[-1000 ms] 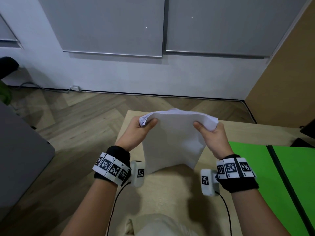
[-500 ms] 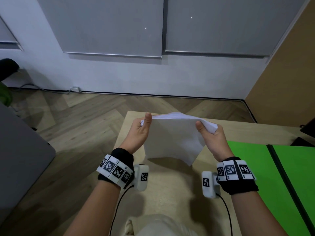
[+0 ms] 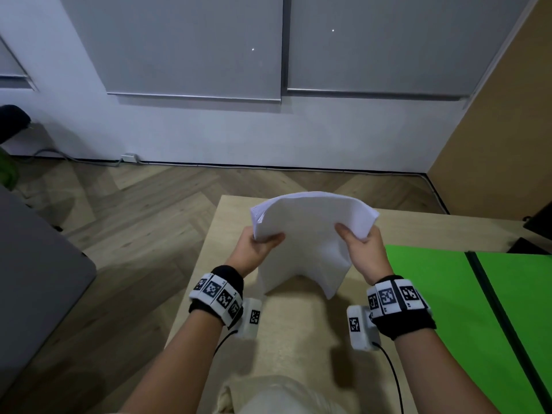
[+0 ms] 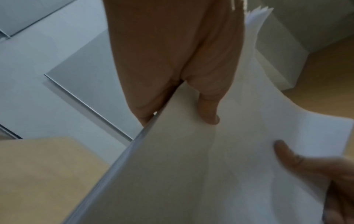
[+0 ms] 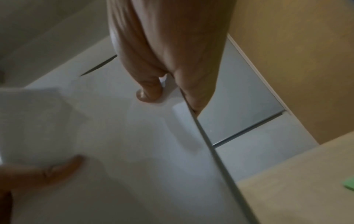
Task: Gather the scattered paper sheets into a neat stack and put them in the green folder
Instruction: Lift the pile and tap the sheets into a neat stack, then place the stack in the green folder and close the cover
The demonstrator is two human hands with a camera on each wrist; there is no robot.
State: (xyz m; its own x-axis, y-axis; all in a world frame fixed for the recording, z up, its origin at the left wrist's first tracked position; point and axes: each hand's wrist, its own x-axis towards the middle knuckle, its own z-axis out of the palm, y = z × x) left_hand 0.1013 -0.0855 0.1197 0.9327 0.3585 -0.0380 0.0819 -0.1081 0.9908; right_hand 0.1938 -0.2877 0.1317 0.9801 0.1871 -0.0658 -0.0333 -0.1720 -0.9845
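Observation:
A stack of white paper sheets [image 3: 307, 234] stands bowed above the light wooden table [image 3: 298, 339], its lower edge near or on the tabletop. My left hand [image 3: 260, 243] pinches its left edge, thumb on the near face. My right hand [image 3: 358, 243] pinches the right edge the same way. The left wrist view shows the paper stack [image 4: 210, 166] with my left thumb [image 4: 208, 109] on it. In the right wrist view my right thumb [image 5: 149, 92] presses the paper stack [image 5: 124, 151]. The open green folder [image 3: 466, 309] lies flat on the table to the right.
The table's left edge [image 3: 194, 279] drops to a wood floor [image 3: 119, 234]. A grey surface [image 3: 35, 264] stands at far left. Dark objects [image 3: 537, 228] sit at the table's far right. A brown panel [image 3: 507, 115] rises at back right.
The stack was lifted off the table half a second ago; now it is lower and more upright again, with both hands gripping its sides farther down.

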